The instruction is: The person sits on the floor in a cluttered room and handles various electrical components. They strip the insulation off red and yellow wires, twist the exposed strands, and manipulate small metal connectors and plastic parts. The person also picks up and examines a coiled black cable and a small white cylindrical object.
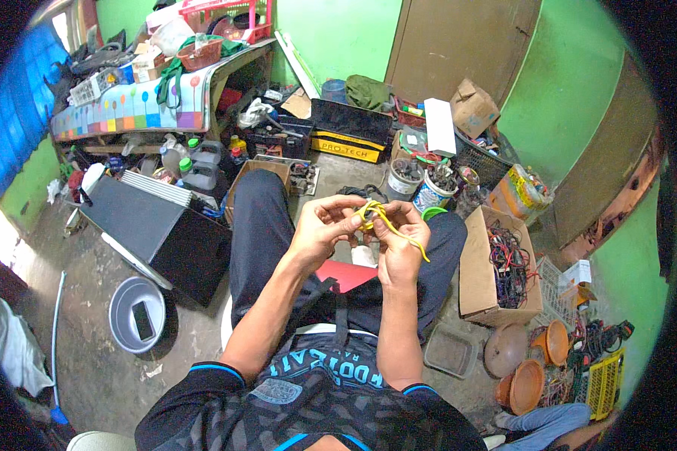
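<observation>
A thin yellow cord (410, 239), wire or string, is looped into a small bundle between my two hands, above my lap. My left hand (320, 229) pinches the loops from the left with thumb and fingers. From the right, my right hand (400, 248) grips the same bundle, its thumb against the strands. One loose end trails down past the right fingers. Whether the loops go around something darker inside them, I cannot tell. Below the hands lie a red flat piece (347, 276) and a small white object (364, 256), partly hidden.
A cardboard box of tangled wires (476, 282) stands at my right, near brown bowls (527, 387). Buckets of parts (436, 189) and a black toolbox (351, 124) sit ahead. To the left are a black cabinet (139, 214) and a grey basin (120, 316) holding a phone (142, 321).
</observation>
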A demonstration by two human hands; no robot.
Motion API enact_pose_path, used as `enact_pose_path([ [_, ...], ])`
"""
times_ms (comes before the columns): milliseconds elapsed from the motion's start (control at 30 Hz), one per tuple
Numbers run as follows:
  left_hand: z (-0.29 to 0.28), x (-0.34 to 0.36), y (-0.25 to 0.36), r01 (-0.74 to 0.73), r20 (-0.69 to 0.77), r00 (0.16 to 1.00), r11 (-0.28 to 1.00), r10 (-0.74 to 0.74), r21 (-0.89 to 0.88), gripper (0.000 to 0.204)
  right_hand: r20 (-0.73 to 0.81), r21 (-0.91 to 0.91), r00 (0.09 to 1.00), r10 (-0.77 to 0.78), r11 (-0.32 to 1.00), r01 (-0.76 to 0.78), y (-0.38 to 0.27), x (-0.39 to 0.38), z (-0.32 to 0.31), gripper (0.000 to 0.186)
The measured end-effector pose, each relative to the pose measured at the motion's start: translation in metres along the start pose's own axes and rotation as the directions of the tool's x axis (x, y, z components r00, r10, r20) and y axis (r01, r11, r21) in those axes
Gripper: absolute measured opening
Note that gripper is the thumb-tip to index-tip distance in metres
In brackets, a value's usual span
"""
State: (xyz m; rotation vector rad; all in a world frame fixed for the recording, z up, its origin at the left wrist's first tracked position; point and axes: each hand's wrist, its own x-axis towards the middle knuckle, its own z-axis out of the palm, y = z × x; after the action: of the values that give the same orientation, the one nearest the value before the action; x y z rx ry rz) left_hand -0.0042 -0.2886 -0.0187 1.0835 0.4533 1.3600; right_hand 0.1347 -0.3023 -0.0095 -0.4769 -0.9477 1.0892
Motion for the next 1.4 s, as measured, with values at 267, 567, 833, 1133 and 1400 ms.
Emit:
enact_pose_path([
  [267,-0.002,-0.004,0.003,-0.021,-0.268,0.963,0.991,-0.015,-0.131,0.033,-0.109,-0.128,0.994,-0.018,0.992,0.004,0.000,0.001,-0.011,0.016],
  [567,0.011,-0.007,0.015,-0.182,-0.030,0.983,0.980,0.180,-0.080,0.020,-0.105,-0.082,0.988,-0.116,0.991,0.108,-0.017,0.002,0.000,0.020],
  [833,0.008,-0.006,0.006,-0.264,-0.060,0.961,0.958,0.271,0.109,0.013,0.063,-0.058,0.998,0.030,0.998,-0.026,-0.022,-0.001,0.003,0.030],
  [1133,0.006,-0.006,0.000,-0.299,-0.243,0.914,0.944,0.325,0.137,0.011,0.200,-0.064,0.970,0.134,0.990,-0.124,-0.015,-0.002,-0.004,0.021],
  [1400,0.009,-0.003,-0.001,-0.303,-0.327,0.895,0.951,0.305,0.058,0.013,0.249,-0.181,0.968,0.042,0.984,0.004,-0.009,0.002,-0.005,0.015],
])
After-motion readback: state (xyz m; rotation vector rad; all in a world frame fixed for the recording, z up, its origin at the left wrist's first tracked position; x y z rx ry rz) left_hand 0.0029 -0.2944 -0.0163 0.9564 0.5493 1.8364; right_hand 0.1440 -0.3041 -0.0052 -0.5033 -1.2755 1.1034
